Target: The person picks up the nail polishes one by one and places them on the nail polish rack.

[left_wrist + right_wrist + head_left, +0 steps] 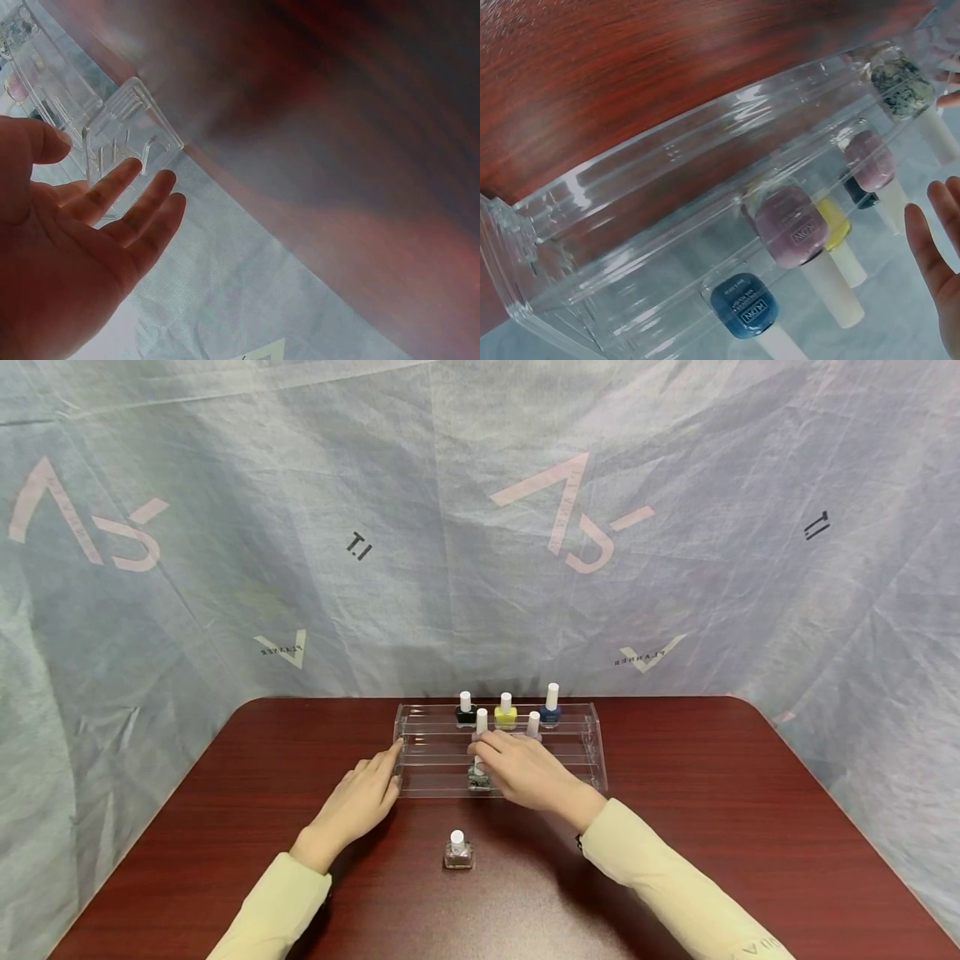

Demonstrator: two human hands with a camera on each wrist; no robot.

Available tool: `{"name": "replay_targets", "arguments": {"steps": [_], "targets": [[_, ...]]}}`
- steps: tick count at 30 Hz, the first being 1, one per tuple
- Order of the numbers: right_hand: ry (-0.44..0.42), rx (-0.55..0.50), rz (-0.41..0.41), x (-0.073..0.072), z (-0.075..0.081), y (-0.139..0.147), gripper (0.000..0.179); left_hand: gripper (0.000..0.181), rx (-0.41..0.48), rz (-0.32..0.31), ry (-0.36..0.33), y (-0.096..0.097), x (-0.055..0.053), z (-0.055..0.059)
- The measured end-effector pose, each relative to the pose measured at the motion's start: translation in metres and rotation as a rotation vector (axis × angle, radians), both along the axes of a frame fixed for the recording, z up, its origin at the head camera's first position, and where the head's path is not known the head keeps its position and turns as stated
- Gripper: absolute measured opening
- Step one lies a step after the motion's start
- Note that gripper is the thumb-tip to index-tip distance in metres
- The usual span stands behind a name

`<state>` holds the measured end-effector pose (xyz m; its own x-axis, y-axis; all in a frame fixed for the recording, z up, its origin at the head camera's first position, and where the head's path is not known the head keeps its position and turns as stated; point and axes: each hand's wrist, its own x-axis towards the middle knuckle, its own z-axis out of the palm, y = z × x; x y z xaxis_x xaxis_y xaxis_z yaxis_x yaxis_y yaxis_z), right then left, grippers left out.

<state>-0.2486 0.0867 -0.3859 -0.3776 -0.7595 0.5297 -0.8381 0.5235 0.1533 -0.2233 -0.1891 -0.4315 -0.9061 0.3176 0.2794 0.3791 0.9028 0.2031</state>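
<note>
A clear tiered rack (438,781) stands at the back of the table. My left hand (360,802) rests its extended fingers against the rack's left end. Over the rack's middle is my right hand (528,777), fingers loosely bent, near a speckled nail polish bottle (902,88) on the front tier. The right wrist view shows a gap between its fingers and that bottle's white cap. Behind stand two mauve bottles (791,225), partly hidden by the hand in the head view. The rear tier carries black (466,715), yellow (506,717) and blue (550,717) bottles.
A brownish glitter nail polish bottle (458,856) with a white cap stands upright on the dark red table (300,752), in front of the rack and between the forearms. A grey printed cloth (450,610) hangs behind the table and along its sides.
</note>
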Motion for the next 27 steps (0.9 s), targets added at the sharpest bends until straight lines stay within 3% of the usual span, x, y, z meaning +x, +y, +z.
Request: {"name": "replay_targets", "arguments": {"steps": [13, 27], "targets": [[0.093, -0.008, 0.042, 0.014, 0.002, 0.000, 0.020, 0.055, 0.001, 0.001, -0.003, 0.000, 0.000, 0.000], [0.103, 0.041, 0.071, 0.031, -0.008, 0.001, 0.017, 0.055, 0.005, 0.002, 0.012, 0.001, 0.000, 0.000]]}}
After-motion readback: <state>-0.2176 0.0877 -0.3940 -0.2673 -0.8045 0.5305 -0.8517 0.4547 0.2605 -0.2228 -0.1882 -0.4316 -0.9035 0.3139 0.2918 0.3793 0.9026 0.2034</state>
